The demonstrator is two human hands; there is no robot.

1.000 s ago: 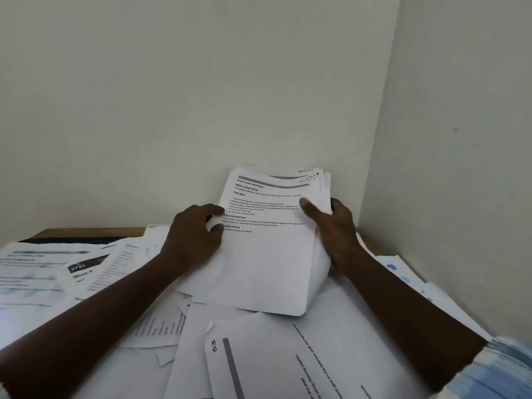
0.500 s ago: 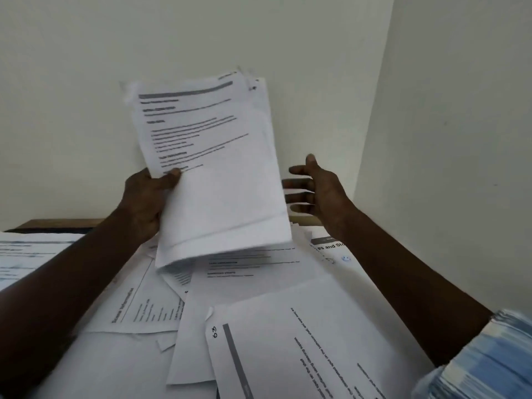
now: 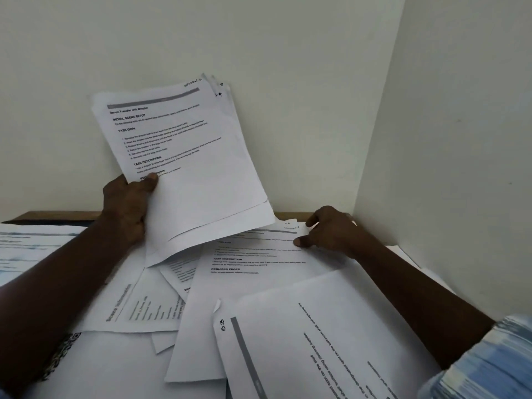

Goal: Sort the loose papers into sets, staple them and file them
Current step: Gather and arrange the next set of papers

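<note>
So far: one set (image 3: 187, 168) gathered, and I see no staple or file; loose papers (image 3: 115, 355) cover the desk (image 3: 57, 216).
Set: raised over the pile, long axis near upright, heading upward, top leaning left.
Left hand (image 3: 126, 205): grips its lower left edge.
Right hand (image 3: 331, 231): curled, pinching a flat sheet (image 3: 259, 254).

pale back wall (image 3: 259, 38), side wall (image 3: 460, 139) at right, brown desk edge (image 3: 57, 216)

I see a stack of printed sheets (image 3: 190, 156) raised upright, tilted left. Below it, loose printed sheets (image 3: 259, 280) lie flat and overlapping.
</note>
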